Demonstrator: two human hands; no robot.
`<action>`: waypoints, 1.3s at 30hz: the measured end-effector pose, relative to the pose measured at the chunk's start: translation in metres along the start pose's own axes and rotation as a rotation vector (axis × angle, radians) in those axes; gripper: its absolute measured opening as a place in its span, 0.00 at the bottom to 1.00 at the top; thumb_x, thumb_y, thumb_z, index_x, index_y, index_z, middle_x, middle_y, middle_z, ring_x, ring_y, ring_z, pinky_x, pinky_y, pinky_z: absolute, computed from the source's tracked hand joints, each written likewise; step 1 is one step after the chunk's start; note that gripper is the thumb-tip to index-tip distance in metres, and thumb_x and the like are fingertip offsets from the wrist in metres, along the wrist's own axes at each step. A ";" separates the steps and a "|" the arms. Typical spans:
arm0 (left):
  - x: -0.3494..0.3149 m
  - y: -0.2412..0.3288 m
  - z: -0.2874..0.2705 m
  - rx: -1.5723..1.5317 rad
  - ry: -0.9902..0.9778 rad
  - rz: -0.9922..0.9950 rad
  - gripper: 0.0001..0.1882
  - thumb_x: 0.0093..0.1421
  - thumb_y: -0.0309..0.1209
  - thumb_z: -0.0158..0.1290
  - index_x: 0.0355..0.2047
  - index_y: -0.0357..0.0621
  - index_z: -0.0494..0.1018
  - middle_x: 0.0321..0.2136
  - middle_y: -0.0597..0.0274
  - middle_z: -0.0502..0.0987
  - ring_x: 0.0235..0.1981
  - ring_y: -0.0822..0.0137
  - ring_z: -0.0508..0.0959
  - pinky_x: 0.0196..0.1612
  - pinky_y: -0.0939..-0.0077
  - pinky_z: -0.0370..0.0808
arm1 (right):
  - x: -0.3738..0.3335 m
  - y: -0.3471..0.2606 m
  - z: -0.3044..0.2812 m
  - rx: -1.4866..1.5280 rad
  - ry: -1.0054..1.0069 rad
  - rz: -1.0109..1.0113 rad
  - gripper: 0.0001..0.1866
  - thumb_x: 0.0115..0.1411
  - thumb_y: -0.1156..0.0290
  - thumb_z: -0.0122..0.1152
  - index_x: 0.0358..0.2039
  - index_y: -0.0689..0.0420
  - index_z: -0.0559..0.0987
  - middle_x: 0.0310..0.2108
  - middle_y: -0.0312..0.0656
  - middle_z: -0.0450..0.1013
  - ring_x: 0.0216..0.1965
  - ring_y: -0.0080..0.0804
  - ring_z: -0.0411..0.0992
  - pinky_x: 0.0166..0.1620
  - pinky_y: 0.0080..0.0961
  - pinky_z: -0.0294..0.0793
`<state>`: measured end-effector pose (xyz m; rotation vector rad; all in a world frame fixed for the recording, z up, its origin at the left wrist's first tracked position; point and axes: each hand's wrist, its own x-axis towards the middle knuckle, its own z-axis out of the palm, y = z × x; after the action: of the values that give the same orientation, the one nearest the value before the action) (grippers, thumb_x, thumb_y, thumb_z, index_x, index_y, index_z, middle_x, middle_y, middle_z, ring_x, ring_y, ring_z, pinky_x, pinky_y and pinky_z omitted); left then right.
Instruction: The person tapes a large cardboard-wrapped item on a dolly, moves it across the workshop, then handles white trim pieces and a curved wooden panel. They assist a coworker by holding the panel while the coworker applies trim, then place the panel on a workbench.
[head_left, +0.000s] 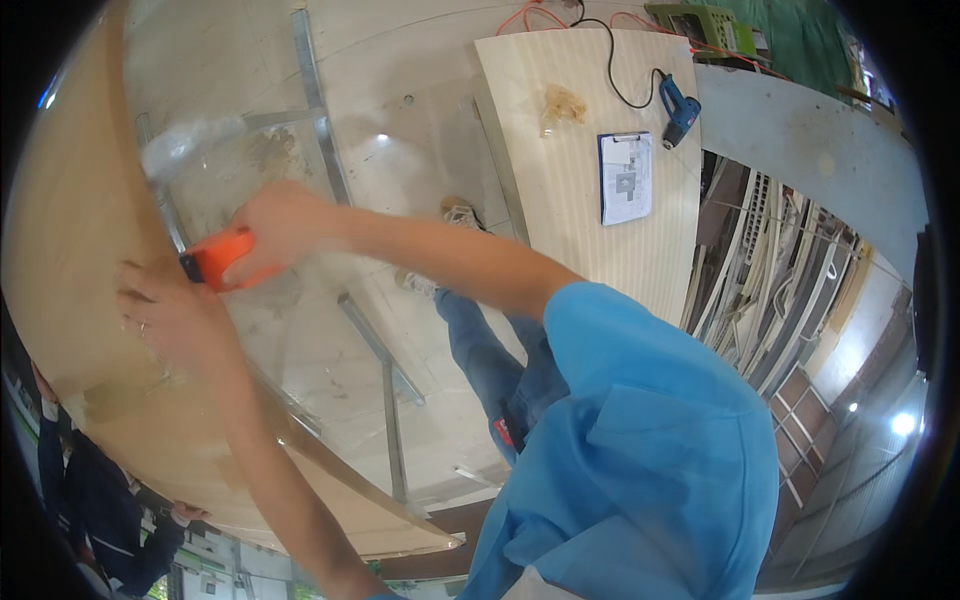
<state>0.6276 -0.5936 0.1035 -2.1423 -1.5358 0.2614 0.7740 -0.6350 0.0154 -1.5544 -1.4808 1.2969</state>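
My right hand is closed round an orange tool with a black end; its exact kind I cannot make out. The tool's black end is at the edge of a large pale wood-coloured panel on my left. Close beside it, my left hand lies on the panel with its fingers stretched out. Both hands are slightly blurred. A crumpled piece of clear plastic film hangs at the panel's edge beyond my hands.
A metal frame stands under the panel. On my right, a striped board bears a blue heat gun, a clipboard and a crumpled yellowish wrapper. Long strips are stacked beyond. A person in dark clothes stands across the panel.
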 end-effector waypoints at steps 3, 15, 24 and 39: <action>0.007 -0.001 0.003 0.034 0.028 0.013 0.45 0.53 0.33 0.61 0.68 0.42 0.51 0.59 0.39 0.65 0.53 0.44 0.75 0.51 0.53 0.76 | 0.000 -0.020 0.004 -0.112 0.017 0.019 0.36 0.45 0.33 0.64 0.31 0.60 0.83 0.28 0.51 0.79 0.32 0.48 0.78 0.36 0.40 0.75; 0.002 -0.027 0.011 0.037 0.208 0.291 0.39 0.47 0.36 0.62 0.59 0.31 0.66 0.54 0.41 0.72 0.56 0.48 0.72 0.58 0.61 0.71 | -0.390 0.447 0.075 -0.297 0.872 0.846 0.29 0.59 0.48 0.63 0.46 0.63 0.75 0.43 0.53 0.76 0.45 0.51 0.74 0.48 0.43 0.73; -0.147 -0.001 0.016 -0.492 0.258 0.032 0.24 0.58 0.35 0.56 0.53 0.37 0.72 0.49 0.46 0.75 0.51 0.51 0.75 0.53 0.64 0.72 | -0.504 0.577 0.047 -0.551 0.360 1.108 0.35 0.60 0.50 0.62 0.52 0.69 0.65 0.49 0.61 0.74 0.52 0.57 0.73 0.52 0.44 0.73; -1.141 -0.048 -0.055 -1.576 -0.828 -1.685 0.19 0.62 0.39 0.56 0.48 0.42 0.77 0.36 0.62 0.82 0.31 0.66 0.80 0.36 0.69 0.78 | -0.557 0.037 0.473 0.408 -0.718 0.501 0.27 0.68 0.48 0.53 0.57 0.56 0.69 0.49 0.47 0.75 0.47 0.36 0.76 0.51 0.33 0.76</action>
<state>0.2119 -1.6566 0.0331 -0.0912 -4.0736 -1.0577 0.4104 -1.2669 -0.0439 -1.2738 -1.0955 2.4646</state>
